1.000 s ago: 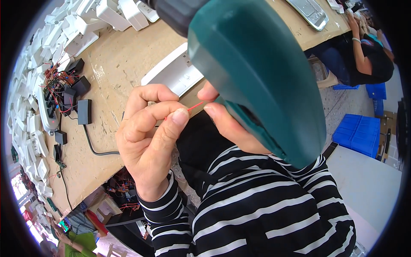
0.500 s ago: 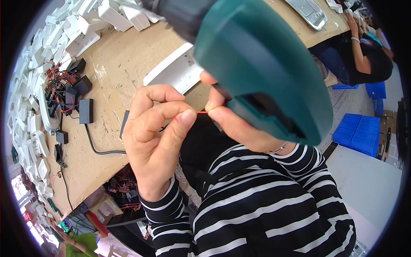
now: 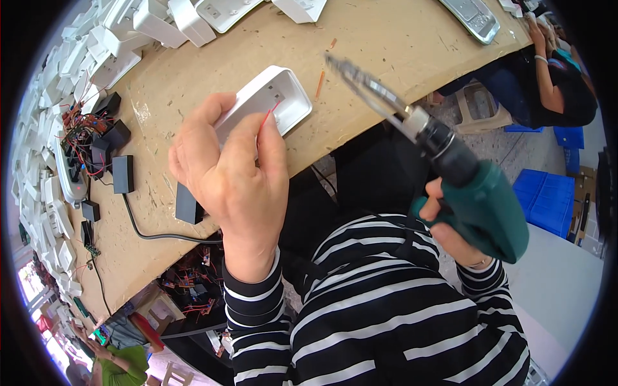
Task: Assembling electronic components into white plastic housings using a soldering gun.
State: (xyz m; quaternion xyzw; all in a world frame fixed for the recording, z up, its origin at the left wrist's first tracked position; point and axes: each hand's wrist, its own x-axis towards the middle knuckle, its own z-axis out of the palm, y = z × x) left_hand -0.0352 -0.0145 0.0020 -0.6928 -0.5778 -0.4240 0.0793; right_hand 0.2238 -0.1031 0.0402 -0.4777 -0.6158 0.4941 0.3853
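Note:
My left hand (image 3: 230,174) is raised over the wooden workbench (image 3: 386,45) and pinches a thin red wire (image 3: 268,118) between thumb and forefinger. Just behind the fingers lies a white plastic casing (image 3: 273,100) near the bench's front edge; whether the hand touches it I cannot tell. My right hand (image 3: 450,225) grips a green electric screwdriver (image 3: 476,199) by its handle, lowered near my striped-sleeved chest. Its long metal bit (image 3: 360,80) points up and left toward the bench, apart from the casing.
Many white plastic casings (image 3: 109,58) are piled along the bench's left and far sides. Black adapters (image 3: 122,174), a black cable and small circuit boards with red wires (image 3: 80,125) lie at the left. Another person (image 3: 560,77) sits at upper right. Blue crates (image 3: 547,199) stand on the floor.
My right hand has let go of the red wire and dropped the green screwdriver down to the right, away from the camera. The left hand still pinches the wire, now over the white casing.

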